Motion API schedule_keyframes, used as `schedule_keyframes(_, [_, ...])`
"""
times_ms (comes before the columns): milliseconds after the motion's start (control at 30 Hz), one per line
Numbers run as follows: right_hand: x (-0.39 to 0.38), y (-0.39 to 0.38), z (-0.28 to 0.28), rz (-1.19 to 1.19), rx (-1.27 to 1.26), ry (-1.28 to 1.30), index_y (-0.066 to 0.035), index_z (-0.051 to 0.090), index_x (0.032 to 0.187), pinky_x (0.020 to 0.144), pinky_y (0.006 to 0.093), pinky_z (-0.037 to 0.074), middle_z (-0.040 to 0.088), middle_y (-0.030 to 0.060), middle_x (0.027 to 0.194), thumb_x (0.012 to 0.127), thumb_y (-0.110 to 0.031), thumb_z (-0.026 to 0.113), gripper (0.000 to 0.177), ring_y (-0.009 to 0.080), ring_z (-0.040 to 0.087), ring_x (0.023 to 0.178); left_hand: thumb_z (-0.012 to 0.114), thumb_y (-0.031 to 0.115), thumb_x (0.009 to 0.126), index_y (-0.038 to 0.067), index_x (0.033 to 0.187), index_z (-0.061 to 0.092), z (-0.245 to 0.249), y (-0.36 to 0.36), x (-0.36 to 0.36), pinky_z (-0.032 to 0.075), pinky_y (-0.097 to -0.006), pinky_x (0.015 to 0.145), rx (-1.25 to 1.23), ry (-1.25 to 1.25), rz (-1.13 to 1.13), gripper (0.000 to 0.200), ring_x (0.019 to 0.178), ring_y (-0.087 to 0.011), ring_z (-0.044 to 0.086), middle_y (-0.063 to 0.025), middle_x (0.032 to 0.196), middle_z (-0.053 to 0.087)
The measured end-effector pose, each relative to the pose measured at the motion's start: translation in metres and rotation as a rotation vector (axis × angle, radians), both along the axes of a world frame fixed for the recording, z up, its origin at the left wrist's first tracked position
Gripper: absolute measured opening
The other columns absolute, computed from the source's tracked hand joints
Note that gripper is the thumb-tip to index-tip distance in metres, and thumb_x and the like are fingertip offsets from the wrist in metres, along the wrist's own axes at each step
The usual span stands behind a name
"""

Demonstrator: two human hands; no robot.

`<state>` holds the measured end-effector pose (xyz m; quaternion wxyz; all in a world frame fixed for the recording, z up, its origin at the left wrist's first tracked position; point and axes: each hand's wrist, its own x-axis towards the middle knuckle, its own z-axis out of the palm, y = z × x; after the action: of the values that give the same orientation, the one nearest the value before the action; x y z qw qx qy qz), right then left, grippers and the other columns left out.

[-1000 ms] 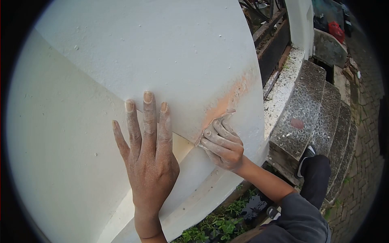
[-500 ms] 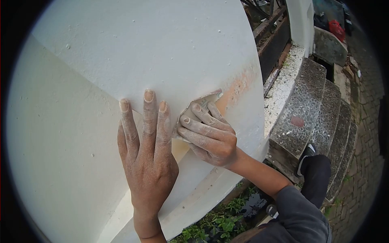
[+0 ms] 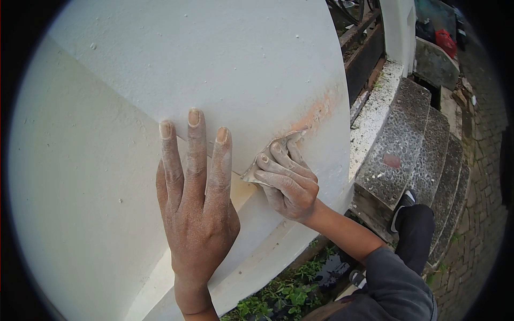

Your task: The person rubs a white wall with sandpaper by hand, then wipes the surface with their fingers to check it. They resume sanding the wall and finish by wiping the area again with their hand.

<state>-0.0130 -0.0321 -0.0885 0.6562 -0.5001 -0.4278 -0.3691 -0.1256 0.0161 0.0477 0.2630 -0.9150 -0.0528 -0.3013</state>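
Note:
A white wall (image 3: 251, 69) with small bumps fills the left and middle of the view. Dust coats both hands. My left hand (image 3: 198, 198) lies against the wall with its fingers spread and nothing in it. To its right, my right hand (image 3: 286, 179) presses a folded sheet of worn sandpaper (image 3: 265, 155) to the wall, its fingers bent over the sheet. Just above and right of the sheet, an orange-pink patch (image 3: 318, 111) shows in the white surface. Part of the sheet is hidden under my right fingers.
Stone steps (image 3: 388, 155) go down at the right beside a brick-paved path (image 3: 482, 214). My foot (image 3: 405, 203) is on a step. Green plants (image 3: 284, 291) grow below the wall. A dark metal gate (image 3: 364, 59) and a red bag (image 3: 445, 43) are farther back.
My right hand and the sandpaper have moved slightly right and down, away from my left hand. More of the orange-pink patch's surroundings show. My left hand has barely shifted.

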Motion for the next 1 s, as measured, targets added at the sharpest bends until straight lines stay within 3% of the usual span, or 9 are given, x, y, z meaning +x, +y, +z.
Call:
schedule_keyframes(267, [0.002,-0.008,-0.004,0.046,-0.03,0.009,-0.009,0.066,0.091,0.099,0.0486,0.039,0.068,0.0099,0.102,0.079,-0.009,0.067,0.012,0.0304,0.059,0.11,0.039,-0.012,0.055,0.015,0.138,0.038,-0.002,0.001,0.004,0.025,-0.05,0.111,0.034,0.001,0.009,0.087,0.139,-0.035,0.017,-0.008,0.149,0.028])
schedule_keyframes(333, [0.005,-0.008,0.031,0.024,0.008,-0.036,-0.007,0.066,0.089,0.098,0.0499,0.039,0.068,0.0119,0.099,0.08,-0.008,0.067,0.008,0.0329,0.059,0.109,0.038,-0.011,0.055,0.015,0.138,0.038,-0.003,0.003,0.004,0.024,-0.0503,0.112,0.029,-0.013,-0.005,0.086,0.139,-0.0354,0.017,-0.0086,0.149,0.028])
schedule_keyframes(467, [0.002,-0.01,-0.015,0.062,-0.066,0.024,-0.01,0.065,0.093,0.1,0.0481,0.038,0.067,0.0083,0.106,0.079,-0.01,0.067,0.014,0.0299,0.059,0.111,0.039,-0.012,0.054,0.014,0.137,0.038,-0.004,0.003,0.004,0.024,-0.0508,0.111,0.026,-0.007,-0.018,0.087,0.139,-0.0352,0.018,-0.0095,0.149,0.028])
schedule_keyframes(600, [0.004,-0.005,0.023,0.026,0.0,-0.004,-0.01,0.066,0.093,0.101,0.0484,0.037,0.067,0.0083,0.106,0.079,-0.009,0.067,0.014,0.0309,0.058,0.112,0.04,-0.012,0.054,0.015,0.138,0.038,-0.003,0.002,0.002,0.025,-0.0504,0.112,0.006,-0.015,0.004,0.088,0.139,-0.0345,0.018,-0.0081,0.149,0.029])
schedule_keyframes(733, [0.006,-0.018,0.0,0.056,-0.107,0.001,-0.01,0.066,0.094,0.101,0.0478,0.037,0.067,0.0099,0.108,0.079,-0.008,0.066,0.015,0.0309,0.057,0.112,0.04,-0.013,0.054,0.017,0.138,0.037,-0.002,0.001,0.004,0.025,-0.049,0.112,0.018,0.018,0.027,0.089,0.139,-0.0321,0.018,-0.0047,0.149,0.029])
schedule_keyframes(1000, [0.008,-0.012,0.014,0.047,-0.068,-0.018,-0.01,0.066,0.095,0.099,0.0476,0.039,0.068,0.0094,0.103,0.079,-0.007,0.066,0.016,0.031,0.059,0.11,0.046,-0.014,0.064,0.021,0.14,0.035,-0.003,0.004,0.005,0.024,-0.0489,0.112,0.108,0.034,0.176,0.084,0.14,-0.0299,0.016,-0.0039,0.151,0.023])
